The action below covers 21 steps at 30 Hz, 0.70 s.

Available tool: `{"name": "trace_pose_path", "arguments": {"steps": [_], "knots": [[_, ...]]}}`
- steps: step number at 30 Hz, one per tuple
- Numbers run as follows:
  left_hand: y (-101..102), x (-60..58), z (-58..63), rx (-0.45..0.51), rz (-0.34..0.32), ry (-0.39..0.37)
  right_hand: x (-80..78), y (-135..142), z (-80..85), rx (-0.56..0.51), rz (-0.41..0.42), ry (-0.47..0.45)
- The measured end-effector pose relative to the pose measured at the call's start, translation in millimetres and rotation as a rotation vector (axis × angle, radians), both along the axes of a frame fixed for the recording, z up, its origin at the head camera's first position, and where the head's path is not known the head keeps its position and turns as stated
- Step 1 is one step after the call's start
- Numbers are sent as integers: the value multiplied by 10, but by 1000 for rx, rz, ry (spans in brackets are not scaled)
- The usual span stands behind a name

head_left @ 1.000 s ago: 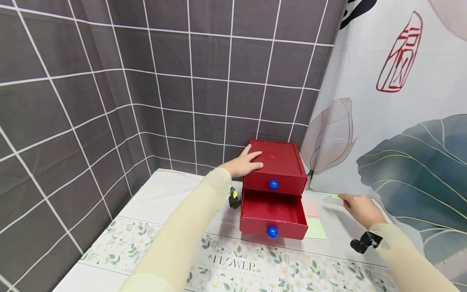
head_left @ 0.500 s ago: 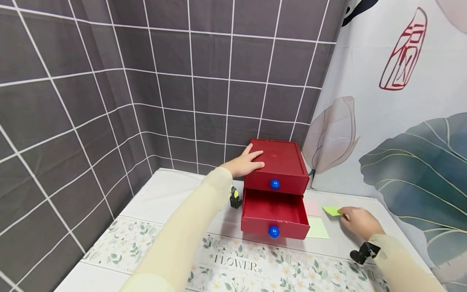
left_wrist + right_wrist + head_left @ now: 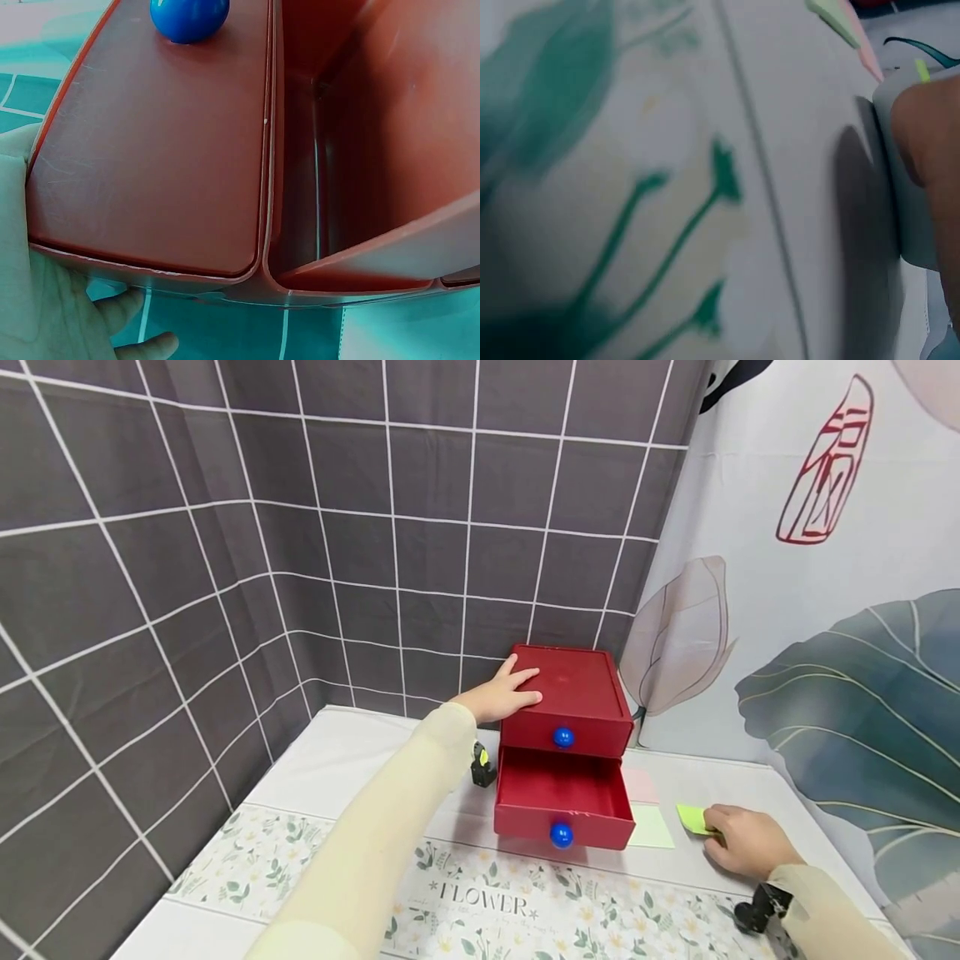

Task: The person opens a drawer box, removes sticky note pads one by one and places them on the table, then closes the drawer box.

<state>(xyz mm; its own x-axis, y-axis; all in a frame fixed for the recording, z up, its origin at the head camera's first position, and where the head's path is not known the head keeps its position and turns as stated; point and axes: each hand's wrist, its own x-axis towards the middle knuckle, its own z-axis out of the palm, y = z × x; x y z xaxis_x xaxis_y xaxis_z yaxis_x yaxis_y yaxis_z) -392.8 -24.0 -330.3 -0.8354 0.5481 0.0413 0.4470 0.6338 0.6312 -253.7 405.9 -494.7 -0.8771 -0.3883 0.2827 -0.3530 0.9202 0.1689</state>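
My left hand (image 3: pixel 501 695) rests with spread fingers on the top of a small red drawer cabinet (image 3: pixel 573 681), at its left side. In the left wrist view that hand (image 3: pixel 56 315) lies along the cabinet's edge. The upper drawer with a blue knob (image 3: pixel 563 737) is closed. The lower drawer (image 3: pixel 564 827) is pulled out, and its visible inside holds nothing. To the right of the cabinet, just above the table, my right hand (image 3: pixel 750 842) pinches a bright yellow-green sticky note (image 3: pixel 692 818). Its fingertips are partly hidden behind the knuckles.
A pink paper (image 3: pixel 640 785) and a pale green paper (image 3: pixel 651 827) lie beside the cabinet's right side. A floral mat (image 3: pixel 480 914) lettered FLOWER runs along the front of the white table. A grey grid curtain (image 3: pixel 427 552) hangs behind.
My right hand has drawn nearer to me along the table with the sticky note, which now shows more than a second ago. The left hand and both drawers have stayed put.
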Motion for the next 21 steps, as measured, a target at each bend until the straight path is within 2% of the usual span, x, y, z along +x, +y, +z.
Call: {"name": "trace_pose_path", "arguments": {"steps": [4, 10, 17, 19, 21], "knots": [[3, 12, 20, 9, -4, 0, 42, 20, -20, 8, 45, 28], [3, 28, 34, 17, -10, -13, 79, 64, -40, -31, 123, 20], [-1, 17, 19, 18, -3, -9, 62, -10, 9, -44, 53, -54], [2, 13, 18, 18, -3, -9, 52, -67, 29, -48, 57, -11], [6, 13, 19, 18, -5, -9, 33, -143, 50, -81, 100, 91]]}}
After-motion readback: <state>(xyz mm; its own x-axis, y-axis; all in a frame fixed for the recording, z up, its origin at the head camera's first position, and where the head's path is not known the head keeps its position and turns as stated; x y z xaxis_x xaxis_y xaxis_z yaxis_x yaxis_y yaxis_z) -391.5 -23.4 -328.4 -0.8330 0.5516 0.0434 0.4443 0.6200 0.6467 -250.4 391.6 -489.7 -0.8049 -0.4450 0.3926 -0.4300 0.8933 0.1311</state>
